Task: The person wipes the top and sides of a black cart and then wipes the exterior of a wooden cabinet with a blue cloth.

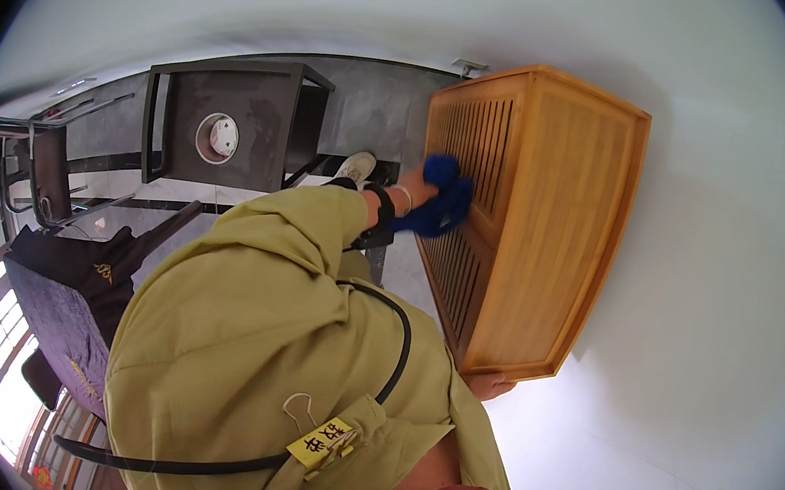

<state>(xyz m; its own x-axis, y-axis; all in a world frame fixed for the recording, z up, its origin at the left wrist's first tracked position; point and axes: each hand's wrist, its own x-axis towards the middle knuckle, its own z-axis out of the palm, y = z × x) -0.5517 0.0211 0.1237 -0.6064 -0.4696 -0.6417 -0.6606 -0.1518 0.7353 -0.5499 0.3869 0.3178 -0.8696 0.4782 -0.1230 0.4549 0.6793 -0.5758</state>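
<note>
My left hand (419,188), with a black band and a pale bracelet at the wrist, grips a bunched blue cloth (447,200). The cloth lies against or just before the slatted front of a wooden cabinet (562,221), blurred at its lower edge. At the cabinet's near end my right hand (490,385) touches the edge of the top; its fingers are partly hidden, so its hold is unclear. The cabinet has a smooth, light brown top with a raised rim and dark gaps between the front slats.
A dark stool or small table (260,135) holds a round container (217,139) with playing cards. Metal-framed chairs (46,162) stand farther left. Nearer is a purple-grey chair back (57,323) with a dark garment over it. White wall runs behind the cabinet; a shoe (358,167) shows on the floor.
</note>
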